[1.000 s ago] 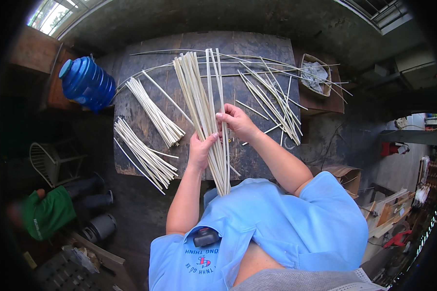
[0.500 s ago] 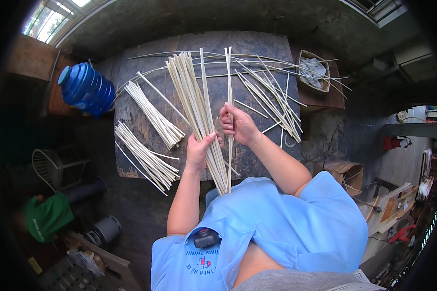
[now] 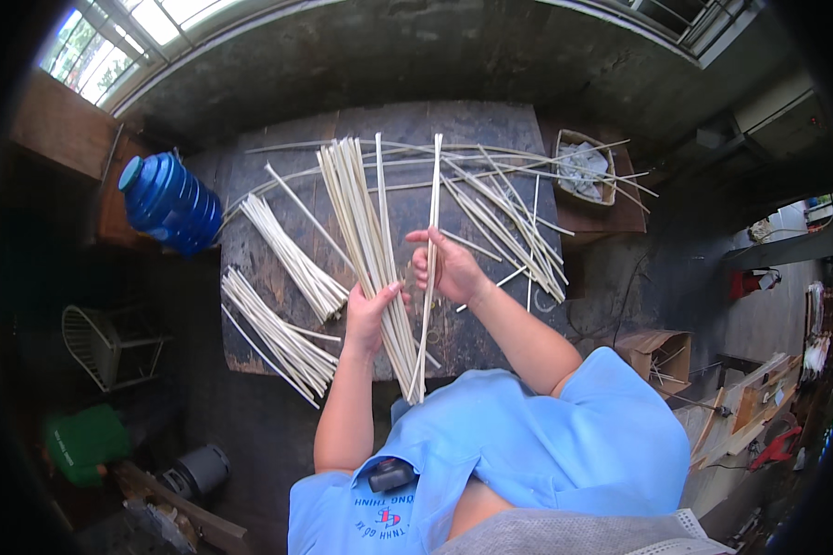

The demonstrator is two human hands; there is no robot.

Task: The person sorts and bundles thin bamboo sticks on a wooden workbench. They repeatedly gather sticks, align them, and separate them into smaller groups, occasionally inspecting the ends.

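My left hand [image 3: 368, 316] is closed round a thick bundle of thin pale sticks [image 3: 354, 208], held tilted over the near part of a dark worn table [image 3: 407, 120]. Just right of it my right hand [image 3: 452, 270] holds one or two sticks [image 3: 436, 190] between thumb and fingers, its index finger stretched out. The lower ends of these sticks meet the bundle's lower end near my blue shirt. Two more bundles, an upper one [image 3: 296, 259] and a lower one [image 3: 278, 333], lie on the table at left. Loose sticks [image 3: 509, 231] are scattered at right.
Long bent rods [image 3: 278, 148] cross the far part of the table. A blue water jug [image 3: 171, 205] stands at its left, and a basket with clear plastic [image 3: 583, 165] at its right. A cardboard box [image 3: 657, 359] is on the right, a chair frame [image 3: 111, 342] on the left.
The view has tilted, so the table sits lower in the picture. My right hand's fingers have loosened, with the index finger now extended, and its sticks lean toward the bundle at their lower end.
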